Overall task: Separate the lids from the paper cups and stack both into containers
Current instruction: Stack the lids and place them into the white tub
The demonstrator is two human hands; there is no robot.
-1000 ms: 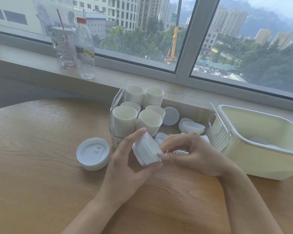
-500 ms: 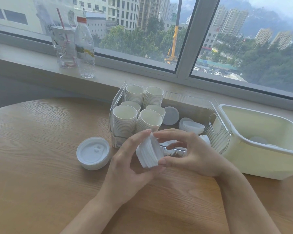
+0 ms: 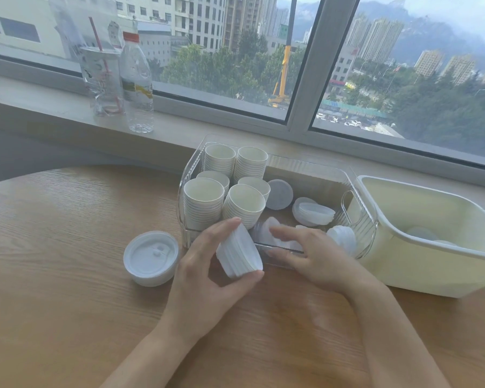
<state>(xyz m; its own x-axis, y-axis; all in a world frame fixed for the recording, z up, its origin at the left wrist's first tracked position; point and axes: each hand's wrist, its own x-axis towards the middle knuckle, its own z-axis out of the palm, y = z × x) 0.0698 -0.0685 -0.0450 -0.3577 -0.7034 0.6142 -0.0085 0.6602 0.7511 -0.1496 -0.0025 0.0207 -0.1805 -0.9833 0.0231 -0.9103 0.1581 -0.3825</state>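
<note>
Head view, and the clear bin (image 3: 359, 180) is our landmark: left hand (image 3: 205, 275) right at its front edge, thumb and fingers curled round a short stack of white lids (image 3: 240, 254), tilted on its side, lifted off the wooden table (image 3: 53, 303). Right hand (image 3: 317, 259) reaches over the bin's front wall, fingers spread flat among loose lids (image 3: 312, 211) (whether it holds one, I cannot tell). Stacks of paper cups (image 3: 205, 203) fill the bin's left end. Left of the bin, another lid stack (image 3: 151, 257) sits on the table; touching its right end, a cream tub (image 3: 403, 256).
</note>
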